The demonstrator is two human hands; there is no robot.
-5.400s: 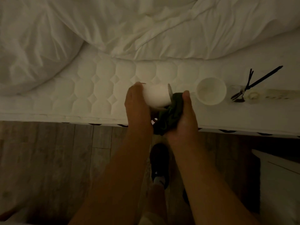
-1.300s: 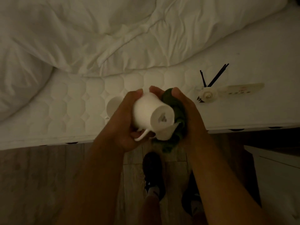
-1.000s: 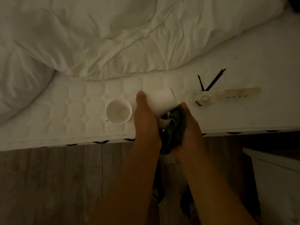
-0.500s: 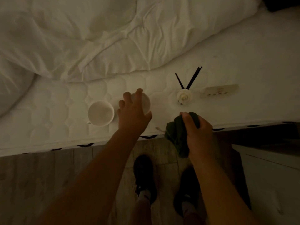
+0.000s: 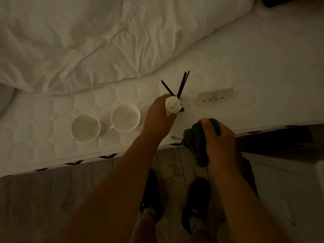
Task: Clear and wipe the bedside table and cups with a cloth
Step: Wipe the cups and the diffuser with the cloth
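Observation:
Two white cups stand upright side by side on the quilted mattress edge, one on the left and one on the right. My left hand is closed around a small reed diffuser with a white rose top and black sticks, just right of the cups. My right hand grips a bunched dark green cloth at the mattress edge, apart from the diffuser.
A white power strip lies on the mattress right of the diffuser. A rumpled white duvet covers the bed behind. A white bedside table sits at lower right. My feet stand on wood flooring.
My left hand set the wiped cup down beside the other cup, then moved right and closed on the diffuser. My right hand drew back with the cloth.

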